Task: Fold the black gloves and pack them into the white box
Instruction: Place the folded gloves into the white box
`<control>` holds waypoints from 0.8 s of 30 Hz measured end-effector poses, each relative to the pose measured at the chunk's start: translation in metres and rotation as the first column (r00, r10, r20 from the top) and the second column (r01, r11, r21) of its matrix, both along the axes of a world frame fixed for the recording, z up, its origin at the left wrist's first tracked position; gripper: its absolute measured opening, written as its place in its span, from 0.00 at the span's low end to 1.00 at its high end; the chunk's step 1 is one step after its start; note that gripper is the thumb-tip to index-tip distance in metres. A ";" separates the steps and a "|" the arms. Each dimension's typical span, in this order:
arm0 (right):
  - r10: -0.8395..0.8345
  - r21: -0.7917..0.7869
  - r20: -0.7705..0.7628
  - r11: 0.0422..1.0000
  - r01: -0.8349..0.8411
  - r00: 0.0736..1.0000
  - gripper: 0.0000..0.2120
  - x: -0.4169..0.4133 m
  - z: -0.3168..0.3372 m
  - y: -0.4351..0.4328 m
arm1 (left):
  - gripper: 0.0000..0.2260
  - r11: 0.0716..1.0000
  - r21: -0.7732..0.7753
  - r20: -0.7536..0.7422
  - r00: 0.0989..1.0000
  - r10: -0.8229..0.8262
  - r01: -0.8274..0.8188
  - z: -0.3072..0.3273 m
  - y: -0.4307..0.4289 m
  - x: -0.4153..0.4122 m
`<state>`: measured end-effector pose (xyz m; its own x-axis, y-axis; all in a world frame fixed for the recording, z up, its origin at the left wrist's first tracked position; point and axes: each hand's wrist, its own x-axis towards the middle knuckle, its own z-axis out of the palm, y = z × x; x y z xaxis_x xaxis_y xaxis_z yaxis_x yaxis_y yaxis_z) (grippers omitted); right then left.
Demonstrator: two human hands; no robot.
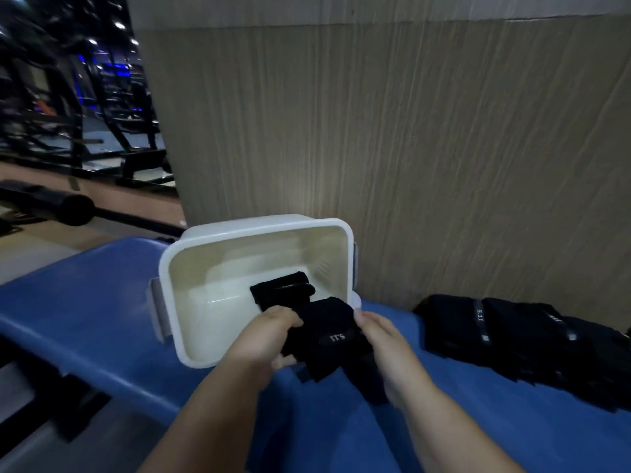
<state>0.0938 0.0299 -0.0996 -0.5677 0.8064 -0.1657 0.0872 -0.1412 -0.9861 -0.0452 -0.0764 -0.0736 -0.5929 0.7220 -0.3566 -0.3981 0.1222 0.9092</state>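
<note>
White box (165, 288) sits open just beyond the left hand (263, 339), with a folded glove (283, 288) lying inside. The left hand grips one edge of the held glove (327, 339) over the box's near rim, and the right hand (386, 339) pinches the other edge. Right of that hand, a glove pile (512, 336) lies on the blue surface (102, 302).

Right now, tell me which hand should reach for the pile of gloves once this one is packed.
Right. The right hand grips the held glove on the side nearer the pile of gloves; the left hand is by the white box.
</note>
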 end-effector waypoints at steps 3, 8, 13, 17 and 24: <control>0.168 -0.282 -0.203 0.933 -0.222 0.965 0.13 -0.024 0.009 -0.018 | 0.07 0.999 -0.006 -0.032 0.999 0.040 -0.040 0.000 -0.020 -0.014; 0.200 -0.388 -0.277 0.872 -0.300 0.940 0.11 -0.060 0.012 -0.035 | 0.05 0.991 -0.046 -0.127 0.984 0.122 -0.129 0.001 -0.038 -0.038; 0.213 -0.290 -0.179 0.922 -0.258 0.961 0.05 -0.092 0.020 -0.041 | 0.12 0.978 -0.044 -0.160 0.968 0.195 -0.204 -0.007 -0.038 -0.061; 0.128 -0.203 -0.118 0.968 -0.150 0.985 0.05 -0.121 0.022 -0.043 | 0.22 0.929 -0.106 -0.321 0.896 0.306 -0.355 -0.008 -0.032 -0.061; 0.027 -0.012 0.011 1.000 -0.026 1.000 0.04 -0.158 0.018 -0.039 | 0.33 0.906 -0.072 -0.485 0.809 0.334 -0.417 -0.019 -0.022 -0.064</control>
